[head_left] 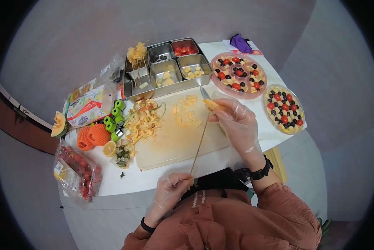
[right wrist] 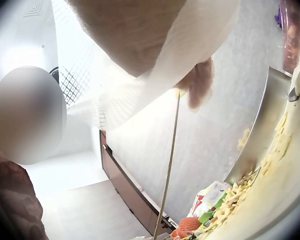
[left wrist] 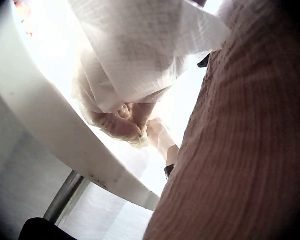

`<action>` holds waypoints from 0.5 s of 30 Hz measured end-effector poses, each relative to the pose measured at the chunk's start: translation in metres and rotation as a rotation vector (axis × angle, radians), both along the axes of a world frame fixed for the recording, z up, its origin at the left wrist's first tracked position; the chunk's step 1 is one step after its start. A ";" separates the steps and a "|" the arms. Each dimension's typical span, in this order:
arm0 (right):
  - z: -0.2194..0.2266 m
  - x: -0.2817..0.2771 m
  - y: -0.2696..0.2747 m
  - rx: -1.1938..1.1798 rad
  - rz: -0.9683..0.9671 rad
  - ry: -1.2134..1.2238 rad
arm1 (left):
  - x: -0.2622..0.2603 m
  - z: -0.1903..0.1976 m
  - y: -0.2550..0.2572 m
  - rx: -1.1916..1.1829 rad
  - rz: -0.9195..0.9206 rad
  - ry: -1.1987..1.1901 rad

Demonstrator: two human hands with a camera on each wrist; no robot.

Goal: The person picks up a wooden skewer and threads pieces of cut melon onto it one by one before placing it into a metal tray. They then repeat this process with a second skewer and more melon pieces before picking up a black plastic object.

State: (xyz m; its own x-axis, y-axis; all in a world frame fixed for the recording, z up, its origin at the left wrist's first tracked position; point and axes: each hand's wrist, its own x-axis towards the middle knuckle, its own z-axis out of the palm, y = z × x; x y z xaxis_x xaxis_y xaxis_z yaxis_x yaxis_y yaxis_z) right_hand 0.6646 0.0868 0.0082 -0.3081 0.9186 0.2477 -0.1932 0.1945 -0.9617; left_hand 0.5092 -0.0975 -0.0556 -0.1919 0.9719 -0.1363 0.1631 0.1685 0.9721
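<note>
Both hands wear clear plastic gloves. A thin wooden skewer (head_left: 200, 143) slants between them above the near side of the cutting board (head_left: 162, 154). Low by the table's front edge, my left hand (head_left: 170, 191) pinches the skewer's lower end. Higher up, my right hand (head_left: 236, 123) pinches a yellow-orange piece of fruit (head_left: 213, 105) at the skewer's upper end. In the right wrist view the skewer (right wrist: 170, 165) runs down from the fingers, and the glove hides most of the fruit. Beyond the right fingertips shows a knife blade (head_left: 204, 93). Cut fruit strips (head_left: 187, 110) lie on the board.
Behind the board stands a metal tray (head_left: 170, 89) with cut fruit in its compartments and fruit skewers leaning there. Peelings (head_left: 143, 123), green cutters (head_left: 110, 124) and a strawberry pack (head_left: 80, 171) are left. Decorated fruit platters (head_left: 262, 89) (head_left: 284, 128) stand right.
</note>
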 end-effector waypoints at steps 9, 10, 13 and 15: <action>-0.009 -0.002 0.009 0.066 -0.052 -0.099 | -0.003 0.007 0.006 -0.036 -0.037 0.064; -0.010 -0.002 0.010 0.062 -0.052 -0.100 | -0.003 0.007 0.006 -0.030 -0.017 0.041; -0.011 -0.002 0.013 0.152 -0.069 -0.146 | -0.004 -0.001 0.006 0.010 -0.024 0.068; -0.011 -0.001 0.015 0.259 -0.124 -0.191 | -0.005 0.001 0.006 -0.034 -0.035 0.039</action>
